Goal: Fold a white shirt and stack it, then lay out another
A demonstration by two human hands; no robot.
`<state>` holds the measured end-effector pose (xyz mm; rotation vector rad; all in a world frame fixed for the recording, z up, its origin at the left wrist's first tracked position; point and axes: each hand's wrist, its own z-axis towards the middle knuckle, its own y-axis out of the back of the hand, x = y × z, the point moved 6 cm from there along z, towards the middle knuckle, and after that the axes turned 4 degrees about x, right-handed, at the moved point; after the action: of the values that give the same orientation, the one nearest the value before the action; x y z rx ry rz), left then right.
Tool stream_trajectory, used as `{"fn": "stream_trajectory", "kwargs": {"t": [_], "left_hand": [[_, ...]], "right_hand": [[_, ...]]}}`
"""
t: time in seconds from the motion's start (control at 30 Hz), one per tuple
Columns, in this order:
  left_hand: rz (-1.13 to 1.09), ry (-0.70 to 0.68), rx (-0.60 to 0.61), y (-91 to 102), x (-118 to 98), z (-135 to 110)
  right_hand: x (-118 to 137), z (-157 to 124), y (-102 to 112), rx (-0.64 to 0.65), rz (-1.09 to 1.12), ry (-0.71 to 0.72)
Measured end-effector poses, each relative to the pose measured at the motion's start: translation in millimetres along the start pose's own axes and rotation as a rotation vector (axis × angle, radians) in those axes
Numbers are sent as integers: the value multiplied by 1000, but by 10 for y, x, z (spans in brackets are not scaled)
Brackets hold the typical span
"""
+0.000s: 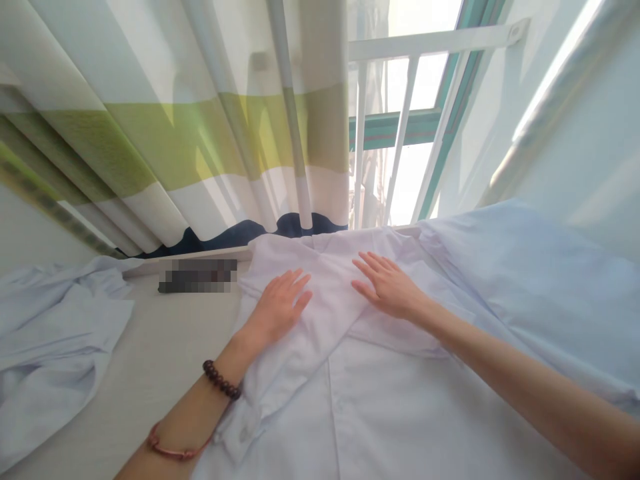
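A white shirt (380,400) lies spread on a pale flat surface (150,360), one sleeve folded diagonally across its body. My left hand (280,307) rests flat on the folded sleeve, fingers stretched out. My right hand (387,287) lies flat on the upper part of the shirt, fingers apart. Neither hand holds anything. A dark bead bracelet (221,380) and a thin pink band (170,450) sit on my left wrist.
Another pale blue garment (50,333) lies crumpled at the left. More light blue cloth (540,287) is piled at the right. A striped curtain (200,133) and a window with white bars (400,133) stand behind. A blurred dark object (197,275) lies near the sill.
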<state>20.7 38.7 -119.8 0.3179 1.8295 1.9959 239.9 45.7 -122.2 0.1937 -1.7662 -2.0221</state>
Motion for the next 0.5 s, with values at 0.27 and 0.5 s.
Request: {"fn": "stream_trajectory", "kwargs": {"t": [0.27,0.5], "left_hand": [[112,39,94,-308,68,-35],[39,-51,99,2,170,-50]], "right_hand": [[-145,-11,-379,137,-9,-46],[10,-98,6,149,-17,11]]}}
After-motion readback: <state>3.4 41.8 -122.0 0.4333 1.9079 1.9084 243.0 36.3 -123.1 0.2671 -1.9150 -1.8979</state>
